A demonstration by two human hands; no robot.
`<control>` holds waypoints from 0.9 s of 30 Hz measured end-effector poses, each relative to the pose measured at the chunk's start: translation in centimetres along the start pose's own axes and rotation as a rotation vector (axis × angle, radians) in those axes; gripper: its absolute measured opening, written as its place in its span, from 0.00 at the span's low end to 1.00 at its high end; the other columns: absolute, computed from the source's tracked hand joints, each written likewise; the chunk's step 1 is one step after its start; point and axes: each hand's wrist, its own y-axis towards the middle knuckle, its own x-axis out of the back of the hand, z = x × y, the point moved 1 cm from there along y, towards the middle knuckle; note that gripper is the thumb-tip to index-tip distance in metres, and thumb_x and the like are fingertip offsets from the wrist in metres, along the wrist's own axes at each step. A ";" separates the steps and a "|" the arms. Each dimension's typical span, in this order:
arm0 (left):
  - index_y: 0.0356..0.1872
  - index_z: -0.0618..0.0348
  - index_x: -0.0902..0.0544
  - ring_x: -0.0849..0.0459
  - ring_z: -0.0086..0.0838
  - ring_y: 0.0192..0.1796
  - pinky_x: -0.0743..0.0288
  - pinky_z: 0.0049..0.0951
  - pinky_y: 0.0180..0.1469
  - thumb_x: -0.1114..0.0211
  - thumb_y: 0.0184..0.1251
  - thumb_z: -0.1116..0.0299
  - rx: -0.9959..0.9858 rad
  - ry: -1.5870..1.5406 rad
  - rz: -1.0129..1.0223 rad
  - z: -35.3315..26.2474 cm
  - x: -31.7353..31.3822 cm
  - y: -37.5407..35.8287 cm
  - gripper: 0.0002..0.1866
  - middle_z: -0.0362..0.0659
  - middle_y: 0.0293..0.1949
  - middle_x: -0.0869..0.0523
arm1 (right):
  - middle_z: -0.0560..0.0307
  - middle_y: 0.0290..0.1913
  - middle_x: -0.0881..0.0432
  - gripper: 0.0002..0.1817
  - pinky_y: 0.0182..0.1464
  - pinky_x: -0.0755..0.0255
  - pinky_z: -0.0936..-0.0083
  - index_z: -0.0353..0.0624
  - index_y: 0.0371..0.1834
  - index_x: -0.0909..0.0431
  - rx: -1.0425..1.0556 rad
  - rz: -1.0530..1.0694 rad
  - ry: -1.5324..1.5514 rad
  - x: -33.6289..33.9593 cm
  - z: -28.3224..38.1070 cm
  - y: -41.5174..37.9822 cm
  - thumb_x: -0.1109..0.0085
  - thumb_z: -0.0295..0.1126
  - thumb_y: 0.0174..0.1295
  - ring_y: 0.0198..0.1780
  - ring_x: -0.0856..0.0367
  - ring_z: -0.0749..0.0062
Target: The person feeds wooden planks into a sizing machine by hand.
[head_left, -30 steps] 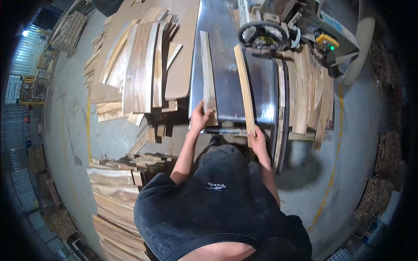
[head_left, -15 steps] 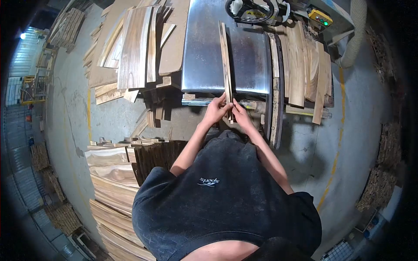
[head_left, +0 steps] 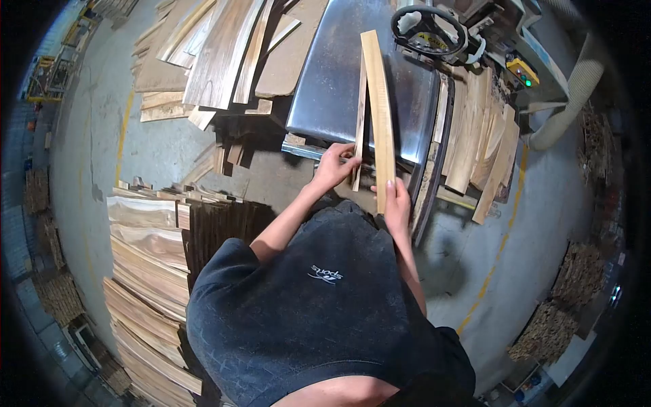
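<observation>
My right hand [head_left: 397, 203] is closed around the near end of a pale wooden strip [head_left: 382, 115], with its wide face turned up and its far end above the metal machine table [head_left: 325, 88]. To its left, my left hand [head_left: 333, 166] grips a thinner wooden strip [head_left: 360, 125] seen on its narrow edge. Both strips point away from me over the front edge of the table. They lie apart at my hands and come close together toward their far ends.
A handwheel [head_left: 430, 30] stands at the table's back right, near a yellow control box [head_left: 522, 71] and a hose [head_left: 576, 95]. Boards [head_left: 220, 61] lie at the left, more boards [head_left: 468, 129] at the right. A tall board stack [head_left: 146, 271] rises beside me on the left.
The two strips, held together before, are now apart. My right hand has moved right and turned one wide face up; my left hand keeps the thinner one. The view has turned slightly.
</observation>
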 end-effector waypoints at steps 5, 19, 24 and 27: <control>0.67 0.69 0.29 0.17 0.26 0.50 0.20 0.27 0.49 0.31 0.67 0.66 0.042 -0.518 -0.016 -2.9 0.7 0.3 0.31 0.48 0.49 0.15 | 0.41 0.73 0.38 0.23 0.73 0.47 0.59 0.34 0.66 0.29 0.377 0.074 -0.307 -2.2 0.3 -0.2 0.57 0.39 0.77 0.74 0.41 0.49; 0.65 0.66 0.25 0.14 0.33 0.53 0.23 0.30 0.57 0.39 0.66 0.73 0.114 -0.126 0.230 -0.1 2.6 4.0 0.25 0.55 0.50 0.13 | 0.46 0.75 0.36 0.31 0.71 0.42 0.74 0.42 0.79 0.49 -0.084 0.333 -0.016 -5.6 -3.1 4.5 0.54 0.38 0.77 0.73 0.37 0.66; 0.63 0.63 0.22 0.13 0.27 0.44 0.20 0.27 0.49 0.35 0.68 0.67 0.184 -0.174 0.085 1.2 1.2 4.1 0.23 0.47 0.44 0.11 | 0.56 0.75 0.36 0.30 0.70 0.41 0.77 0.44 0.79 0.46 -0.024 0.324 -0.053 -5.3 -5.3 5.0 0.53 0.36 0.77 0.71 0.35 0.75; 0.64 0.61 0.22 0.18 0.19 0.35 0.21 0.22 0.40 0.35 0.71 0.64 0.219 -0.275 0.081 2.0 0.5 3.8 0.23 0.40 0.39 0.12 | 0.56 0.73 0.33 0.31 0.68 0.39 0.76 0.44 0.79 0.46 -0.016 0.337 -0.106 -5.1 -5.1 5.0 0.51 0.36 0.77 0.69 0.34 0.75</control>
